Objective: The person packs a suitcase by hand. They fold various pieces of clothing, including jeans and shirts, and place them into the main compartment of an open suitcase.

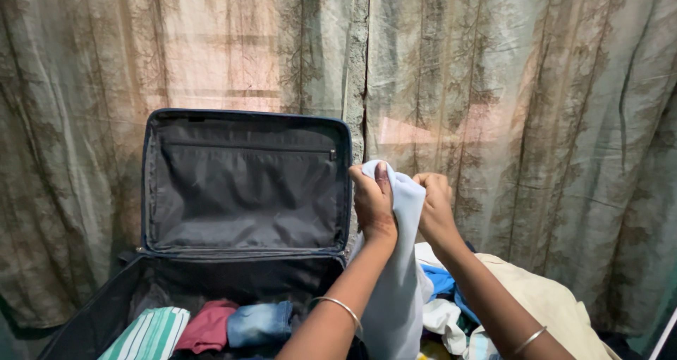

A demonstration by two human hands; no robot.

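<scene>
Both hands, left hand (372, 203) and right hand (436, 206), grip a white garment (396, 289) raised beside an open suitcase (247, 184), mid-fold; squaring its edges seems needed before laying it in.

We seem to be in a home, most likely a bedroom: long beige patterned curtains (493, 106) hang across the whole background with daylight glowing through. Before them an open dark fabric suitcase (243, 184) holds folded clothes (211, 326), and a loose heap of garments (479, 310) lies beside it.
</scene>
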